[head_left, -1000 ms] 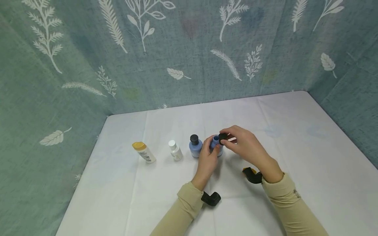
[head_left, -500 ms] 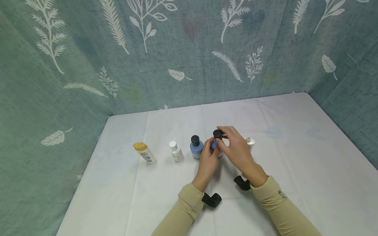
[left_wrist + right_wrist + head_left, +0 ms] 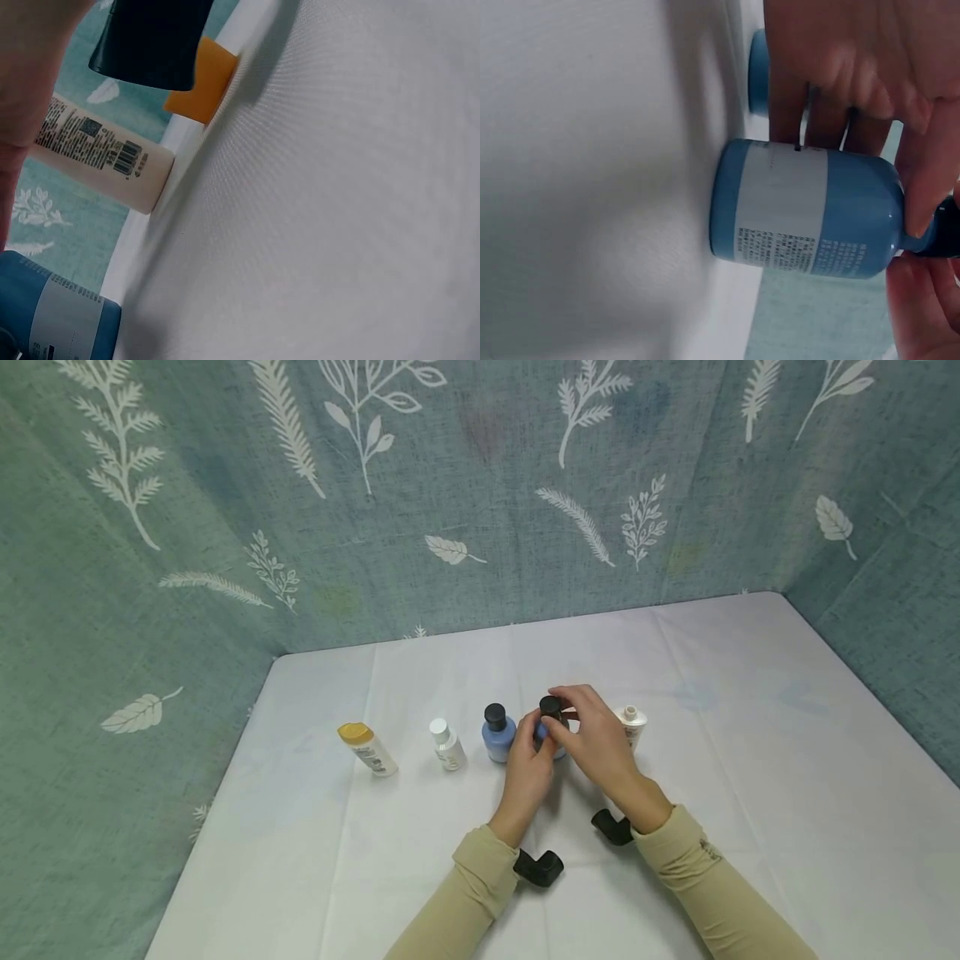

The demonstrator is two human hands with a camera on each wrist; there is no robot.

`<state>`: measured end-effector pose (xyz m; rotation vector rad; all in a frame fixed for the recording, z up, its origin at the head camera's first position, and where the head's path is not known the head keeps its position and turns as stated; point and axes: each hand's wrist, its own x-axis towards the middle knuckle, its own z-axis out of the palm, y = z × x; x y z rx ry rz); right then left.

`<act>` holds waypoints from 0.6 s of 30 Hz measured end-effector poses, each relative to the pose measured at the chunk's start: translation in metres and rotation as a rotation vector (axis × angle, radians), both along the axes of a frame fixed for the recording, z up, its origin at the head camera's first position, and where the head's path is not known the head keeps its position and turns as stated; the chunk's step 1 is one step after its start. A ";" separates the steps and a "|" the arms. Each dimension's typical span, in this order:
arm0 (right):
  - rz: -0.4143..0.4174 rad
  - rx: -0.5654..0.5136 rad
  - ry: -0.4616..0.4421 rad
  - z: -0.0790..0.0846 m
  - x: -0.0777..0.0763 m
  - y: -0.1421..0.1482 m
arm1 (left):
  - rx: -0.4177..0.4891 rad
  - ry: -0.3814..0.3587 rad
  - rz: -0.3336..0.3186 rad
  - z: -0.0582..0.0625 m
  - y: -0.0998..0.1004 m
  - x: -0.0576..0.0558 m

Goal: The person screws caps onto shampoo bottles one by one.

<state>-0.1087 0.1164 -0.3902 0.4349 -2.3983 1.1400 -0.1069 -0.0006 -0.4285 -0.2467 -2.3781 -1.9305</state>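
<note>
My left hand (image 3: 527, 770) grips the blue bottle (image 3: 799, 206), right hand (image 3: 597, 737) pinches its cap (image 3: 551, 704); slipping could topple the nine-o'clock twin (image 3: 498, 742).

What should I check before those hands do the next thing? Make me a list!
1. Left hand steadying the held bottle: ok, it grips it.
2. Right hand on the black cap: ok, it pinches it.
3. Held bottle upright: ok.
4. Black cap screwed tight: cannot tell.
5. Rightmost bottle capped: not ok, its neck is bare; an orange cap sits on the table.
</note>
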 end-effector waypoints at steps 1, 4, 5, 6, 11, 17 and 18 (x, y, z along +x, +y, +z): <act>-0.002 0.006 -0.003 -0.001 0.000 0.000 | 0.000 -0.002 0.001 0.000 0.000 0.000; -0.011 0.022 -0.007 -0.003 0.000 -0.001 | -0.001 -0.015 0.006 0.000 0.000 0.000; -0.014 0.027 -0.007 -0.003 0.000 -0.002 | 0.001 -0.019 0.009 0.000 0.000 0.000; -0.018 0.032 -0.006 -0.003 0.001 -0.003 | 0.000 -0.023 0.012 0.001 0.000 0.001; -0.024 0.052 -0.021 -0.003 0.003 -0.003 | 0.008 -0.038 0.016 0.023 0.001 0.012; 0.003 0.048 -0.048 0.000 0.002 0.000 | 0.034 -0.028 0.002 0.031 0.001 0.016; 0.007 0.049 -0.047 0.001 0.001 0.000 | 0.037 -0.024 -0.001 0.030 0.001 0.015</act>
